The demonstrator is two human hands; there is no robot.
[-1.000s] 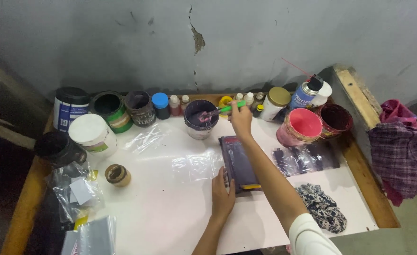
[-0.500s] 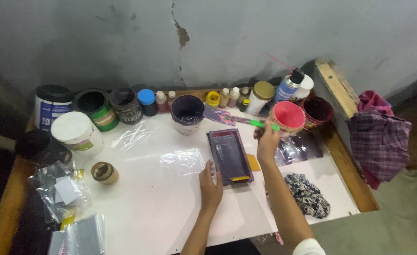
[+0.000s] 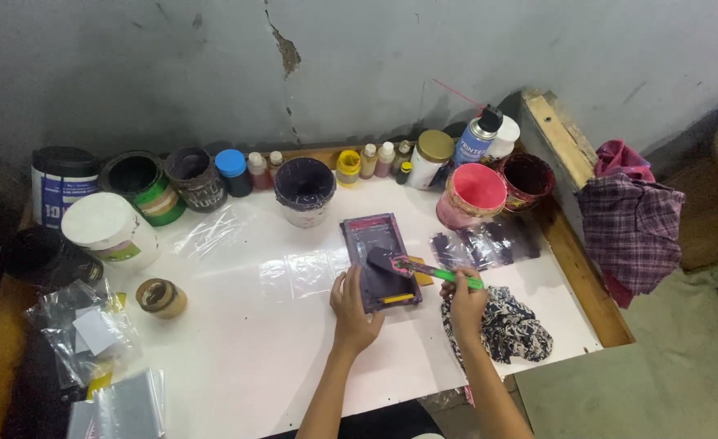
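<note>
A small purple-stained rectangular frame (image 3: pixel 373 234) lies flat on the white table top (image 3: pixel 237 349). My left hand (image 3: pixel 353 307) rests on the frame's near left corner and holds it down. My right hand (image 3: pixel 465 299) grips the green handle of a spatula (image 3: pixel 432 272), whose dark purple tip lies on the frame's middle. A tub of dark purple ink (image 3: pixel 304 189) stands just behind the frame.
Open ink tubs, small bottles and a spray can line the wall at the back. A pink tub (image 3: pixel 473 195) stands right of the frame. A patterned rag (image 3: pixel 509 325) lies near my right hand. Plastic bags (image 3: pixel 82 341) and a tape roll (image 3: pixel 161 297) sit left; a checked cloth (image 3: pixel 631 228) hangs right.
My right hand has drawn the spatula back from the purple tub at the wall and brought it down onto the frame. My left hand stays on the frame.
</note>
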